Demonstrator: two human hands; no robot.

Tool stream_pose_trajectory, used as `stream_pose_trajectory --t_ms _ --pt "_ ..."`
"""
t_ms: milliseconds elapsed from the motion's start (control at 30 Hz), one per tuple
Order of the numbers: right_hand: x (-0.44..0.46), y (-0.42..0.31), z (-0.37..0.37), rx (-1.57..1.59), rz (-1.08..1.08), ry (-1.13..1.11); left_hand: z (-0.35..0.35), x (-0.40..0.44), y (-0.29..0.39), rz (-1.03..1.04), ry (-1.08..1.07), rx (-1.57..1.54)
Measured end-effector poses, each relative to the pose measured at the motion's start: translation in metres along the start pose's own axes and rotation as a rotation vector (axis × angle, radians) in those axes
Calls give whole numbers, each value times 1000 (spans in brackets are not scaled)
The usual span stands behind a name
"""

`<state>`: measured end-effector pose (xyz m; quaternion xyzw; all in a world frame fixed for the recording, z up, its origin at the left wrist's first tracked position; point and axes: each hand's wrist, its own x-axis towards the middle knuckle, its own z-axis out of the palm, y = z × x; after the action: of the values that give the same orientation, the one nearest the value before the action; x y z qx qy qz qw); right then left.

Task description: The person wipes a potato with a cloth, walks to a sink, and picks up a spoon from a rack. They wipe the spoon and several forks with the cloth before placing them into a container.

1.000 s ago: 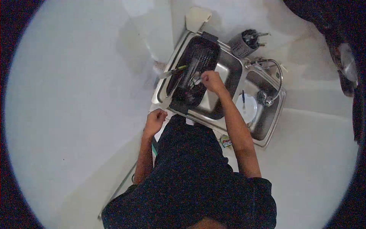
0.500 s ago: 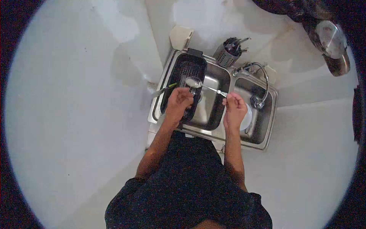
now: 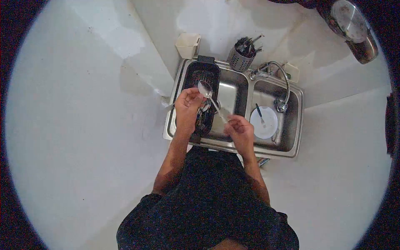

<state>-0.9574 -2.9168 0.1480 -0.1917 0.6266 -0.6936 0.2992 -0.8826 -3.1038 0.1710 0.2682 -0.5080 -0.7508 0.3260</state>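
Observation:
Above the double sink (image 3: 228, 146), my right hand (image 3: 241, 132) pinches the handle end of a metal spoon (image 3: 213, 101). The spoon's bowl points up and to the left, beside the fingertips of my left hand (image 3: 187, 105). My left hand is over the black drying basket (image 3: 203, 68), fingers curled at the bowl; whether they grip it I cannot tell. More cutlery (image 3: 205, 109) lies in the basket, partly hidden by my left hand.
A perforated metal holder (image 3: 241, 61) full of utensils stands behind the sink, near the faucet (image 3: 282, 104). A white plate (image 3: 270, 121) with a dark-handled fork (image 3: 260, 113) is in the right basin. A cream container (image 3: 187, 45) is at the back left. Pans (image 3: 350, 21) hang upper right.
My right hand took the spoon out of the basket area and has since moved down and left with it. My left hand came up from the counter edge to the spoon's bowl. The view shifted.

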Motion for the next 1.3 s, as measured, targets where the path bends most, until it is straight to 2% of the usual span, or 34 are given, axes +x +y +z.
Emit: stream_pose_trajectory --t_ms 167,267,300,400,533,633,700,733,767,867,900,933,1000,1033,1067,1133,1267,1300 --pt "0 -1 2 -4 143 -86 2 -3 -2 -1 -45 -48" --pt "3 -6 7 90 142 -14 -8 -1 -22 -334 -114 -40" --pt "5 -3 9 7 63 -8 -6 -8 -22 -383 -183 -31" --pt "0 1 14 -30 116 -12 -1 -24 -33 -462 -368 -86" --pt "-8 19 -2 -227 117 -156 -16 -29 -44 -238 -319 292" --pt "-20 49 -33 -274 186 -2 -25 -39 -42 183 123 522" --pt "-42 66 -59 -321 217 113 -36 -42 -36 268 197 499" --pt "-57 75 -72 -342 236 172 -41 -40 -31 308 231 491" --pt "-72 86 -86 -429 290 199 -41 -33 -21 310 187 671" --pt "-130 107 -109 -626 466 286 -59 -22 -32 -104 59 578" --pt "-146 107 -107 -652 520 332 -60 -26 -33 -55 82 656" --pt "-169 106 -106 -678 577 384 -60 -29 -35 -117 58 576" --pt "-236 161 -123 -741 625 436 -63 -37 -40 -239 17 411" --pt "-280 211 -136 -735 752 410 -67 -43 -49 -213 -28 322" --pt "-344 276 -148 -599 670 483 -68 -49 -53 -258 -42 302" --pt "-406 288 -127 -407 550 367 -66 -66 -55 -344 -75 266" --pt "-500 325 -85 -373 787 498 -54 -106 -75 -396 -226 407" --pt "-520 332 -73 -339 826 553 -47 -121 -84 -334 -286 408"
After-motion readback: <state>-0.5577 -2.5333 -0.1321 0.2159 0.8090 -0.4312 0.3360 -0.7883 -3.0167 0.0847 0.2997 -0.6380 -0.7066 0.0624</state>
